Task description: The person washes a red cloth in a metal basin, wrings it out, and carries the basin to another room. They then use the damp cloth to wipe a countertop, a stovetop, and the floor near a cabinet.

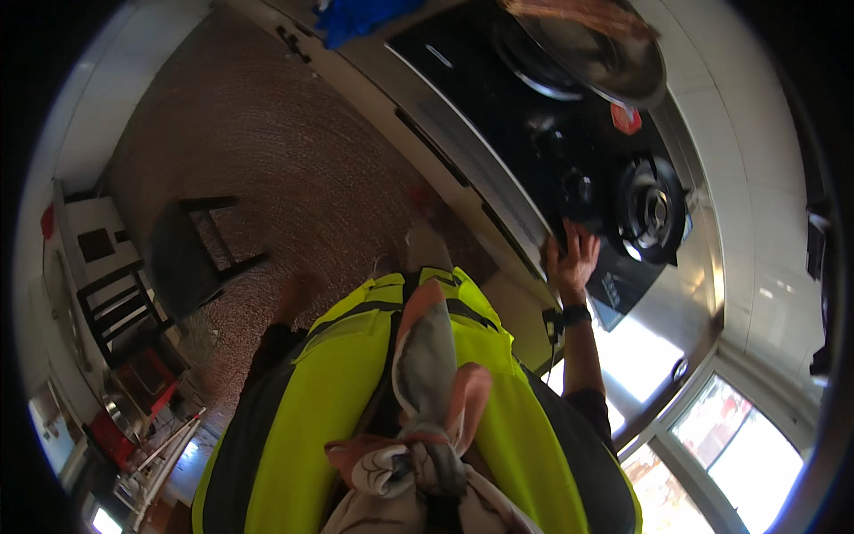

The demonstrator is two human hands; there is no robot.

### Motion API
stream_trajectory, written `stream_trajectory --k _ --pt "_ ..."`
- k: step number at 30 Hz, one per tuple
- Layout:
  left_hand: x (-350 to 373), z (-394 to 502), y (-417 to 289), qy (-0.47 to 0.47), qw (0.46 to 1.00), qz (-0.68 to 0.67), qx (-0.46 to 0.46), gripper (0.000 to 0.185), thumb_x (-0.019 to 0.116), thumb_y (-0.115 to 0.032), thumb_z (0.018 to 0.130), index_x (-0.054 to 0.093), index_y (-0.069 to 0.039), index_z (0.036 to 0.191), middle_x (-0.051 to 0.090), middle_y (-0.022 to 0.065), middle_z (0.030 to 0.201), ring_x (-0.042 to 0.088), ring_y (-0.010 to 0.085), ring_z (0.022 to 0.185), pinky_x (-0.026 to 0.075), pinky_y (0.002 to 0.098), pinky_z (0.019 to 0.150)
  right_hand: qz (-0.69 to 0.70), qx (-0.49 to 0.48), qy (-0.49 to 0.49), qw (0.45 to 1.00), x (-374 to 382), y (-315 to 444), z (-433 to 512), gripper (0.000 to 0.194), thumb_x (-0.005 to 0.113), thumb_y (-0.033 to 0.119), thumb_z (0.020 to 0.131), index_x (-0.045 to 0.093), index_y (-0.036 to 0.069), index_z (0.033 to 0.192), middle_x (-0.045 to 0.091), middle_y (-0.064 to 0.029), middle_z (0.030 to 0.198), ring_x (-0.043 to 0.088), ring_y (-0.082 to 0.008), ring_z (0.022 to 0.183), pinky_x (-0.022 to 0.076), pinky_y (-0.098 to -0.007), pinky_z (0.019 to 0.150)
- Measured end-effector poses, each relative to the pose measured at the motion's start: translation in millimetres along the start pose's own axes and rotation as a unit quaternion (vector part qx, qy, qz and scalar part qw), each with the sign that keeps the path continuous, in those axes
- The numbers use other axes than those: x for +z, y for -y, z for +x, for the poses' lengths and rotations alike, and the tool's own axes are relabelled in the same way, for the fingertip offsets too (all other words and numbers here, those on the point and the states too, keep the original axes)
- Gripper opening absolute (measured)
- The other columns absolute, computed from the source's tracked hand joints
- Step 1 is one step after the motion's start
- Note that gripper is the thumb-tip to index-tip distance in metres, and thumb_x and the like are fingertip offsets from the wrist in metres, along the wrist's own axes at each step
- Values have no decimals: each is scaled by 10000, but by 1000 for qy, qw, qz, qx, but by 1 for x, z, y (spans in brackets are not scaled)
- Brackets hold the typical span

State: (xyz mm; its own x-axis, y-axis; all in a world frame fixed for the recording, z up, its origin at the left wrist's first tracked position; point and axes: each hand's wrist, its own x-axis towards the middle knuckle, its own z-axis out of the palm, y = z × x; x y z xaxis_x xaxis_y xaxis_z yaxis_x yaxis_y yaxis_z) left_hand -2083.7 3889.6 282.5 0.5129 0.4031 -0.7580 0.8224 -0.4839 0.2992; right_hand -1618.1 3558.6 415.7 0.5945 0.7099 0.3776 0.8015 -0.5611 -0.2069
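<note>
My right hand [575, 261], with a dark band on the wrist, rests at the near front corner of a black gas cooktop [507, 127]. Its thumb is apart from the fingers, and I see nothing held in it. Just beyond the fingertips is a control knob [579, 185]; whether they touch it I cannot tell. The near burner [650, 210] is bare and sits to the right of the hand. On the far burner stands a metal wok [600, 57], with a brown wooden-looking piece [580, 15] across it. My left hand [299, 294] hangs blurred over the floor, its fingers unclear.
A small red object [626, 119] lies between the burners. Blue cloth or plastic [363, 19] is at the counter's far end. Cabinets [460, 193] run below the cooktop. Left, a dark chair [193, 257] stands on the brown floor [267, 133]. A window [734, 427] is at lower right.
</note>
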Motion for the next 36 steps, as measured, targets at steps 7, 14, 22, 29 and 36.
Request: stream_trajectory --k 7,14,22,29,36 --pt "-18 -9 0 52 998 2 -42 297 547 -287 941 672 -21 981 623 190 1041 595 332 923 464 455 849 -2 -26 27 999 -8 7 8 382 622 236 850 594 35 1174 569 -180 1075 529 -367 942 411 -484 831" --pt "-31 15 37 -150 972 -175 35 272 611 -285 908 683 -34 828 615 139 752 589 280 720 483 454 696 148 -118 43 981 11 48 82 274 642 81 783 659 52 1055 608 -114 1002 580 -311 878 473 -435 752" --pt "-84 66 64 -171 969 -179 8 325 634 -349 879 662 -56 743 617 155 756 574 256 670 466 477 666 248 -277 141 917 102 163 248 259 640 99 815 628 62 1072 609 -109 1008 609 -300 922 509 -399 783" --pt "-192 102 142 -210 956 -202 27 373 574 -327 908 523 -58 655 470 112 602 403 254 519 330 499 548 201 -159 132 958 162 229 279 289 697 159 777 618 115 1052 605 -112 929 647 -301 749 549 -403 604" --pt "-245 117 227 -147 963 -216 -59 205 655 -241 881 645 -97 736 567 75 722 537 213 676 421 415 614 126 -181 130 967 165 230 278 359 721 158 778 575 112 1102 606 -108 834 628 -300 709 536 -388 574"
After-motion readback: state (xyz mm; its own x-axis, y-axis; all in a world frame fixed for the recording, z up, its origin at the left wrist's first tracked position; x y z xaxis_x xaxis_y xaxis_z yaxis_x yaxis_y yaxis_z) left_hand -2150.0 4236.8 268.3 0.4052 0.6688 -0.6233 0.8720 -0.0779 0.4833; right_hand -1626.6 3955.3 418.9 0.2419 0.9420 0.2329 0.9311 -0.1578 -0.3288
